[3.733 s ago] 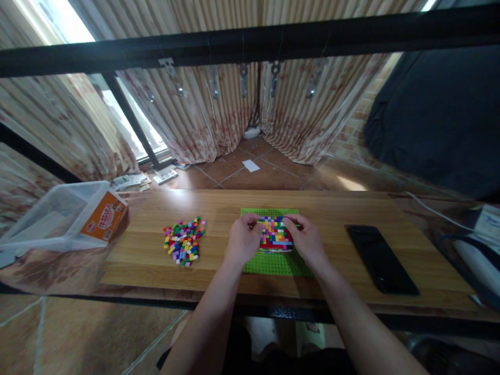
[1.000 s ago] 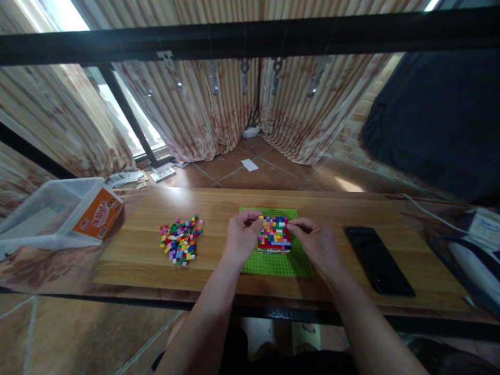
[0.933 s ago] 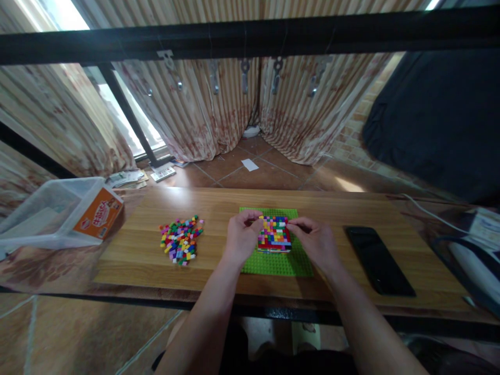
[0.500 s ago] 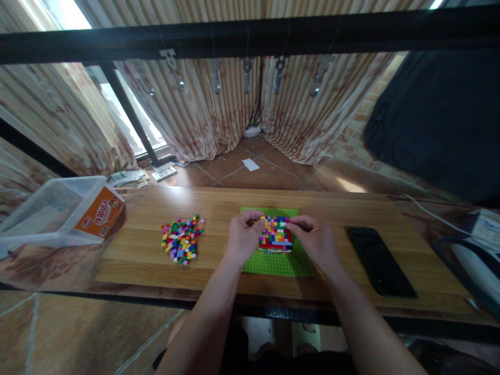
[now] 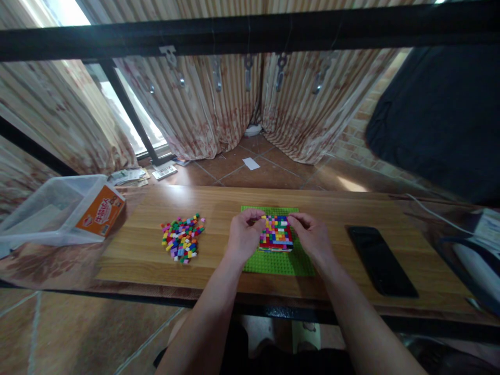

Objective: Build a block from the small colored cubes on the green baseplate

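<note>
1. Right hand sits closer to the multicoloured brick block than a second ago, curled at its far right corner; I cannot tell whether it grips.
2. Left hand, in my remote view, pinches the block's far left corner.
3. Brick block rests on the green baseplate, upon the worktop.
4. Loose bricks lie heaped at left; a black phone-like device lies at right.
</note>
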A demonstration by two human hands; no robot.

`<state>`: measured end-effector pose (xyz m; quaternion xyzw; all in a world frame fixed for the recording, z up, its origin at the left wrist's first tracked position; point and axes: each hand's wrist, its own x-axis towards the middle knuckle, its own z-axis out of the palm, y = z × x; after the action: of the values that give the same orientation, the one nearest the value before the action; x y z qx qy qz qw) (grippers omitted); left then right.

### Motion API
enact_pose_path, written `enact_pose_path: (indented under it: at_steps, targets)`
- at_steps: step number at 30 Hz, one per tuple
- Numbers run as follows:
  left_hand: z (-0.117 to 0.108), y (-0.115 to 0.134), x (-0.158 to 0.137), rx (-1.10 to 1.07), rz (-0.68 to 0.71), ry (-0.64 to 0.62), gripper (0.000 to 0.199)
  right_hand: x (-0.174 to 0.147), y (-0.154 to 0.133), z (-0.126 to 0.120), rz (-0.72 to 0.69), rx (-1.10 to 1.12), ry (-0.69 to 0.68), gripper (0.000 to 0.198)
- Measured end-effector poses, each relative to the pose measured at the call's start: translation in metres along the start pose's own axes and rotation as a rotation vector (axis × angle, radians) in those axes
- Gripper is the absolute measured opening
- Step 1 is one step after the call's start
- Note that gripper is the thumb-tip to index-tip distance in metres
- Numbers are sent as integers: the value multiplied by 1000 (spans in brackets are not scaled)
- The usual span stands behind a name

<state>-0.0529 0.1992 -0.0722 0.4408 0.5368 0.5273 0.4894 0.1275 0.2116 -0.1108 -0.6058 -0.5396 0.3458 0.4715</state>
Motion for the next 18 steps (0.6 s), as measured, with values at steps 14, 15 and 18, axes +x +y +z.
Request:
enact_pose_path:
  at_steps: [14, 15, 18]
  targets:
    - [1, 2, -4, -46, -9, -17, 9, 1, 4, 2, 56, 66, -52, 38]
    - [1, 2, -4, -41, -7, -22, 8, 1, 3, 2, 49, 58, -53, 38]
    - [2, 0, -4, -31, -2, -31, 8, 0, 1, 1, 7, 22, -50, 36]
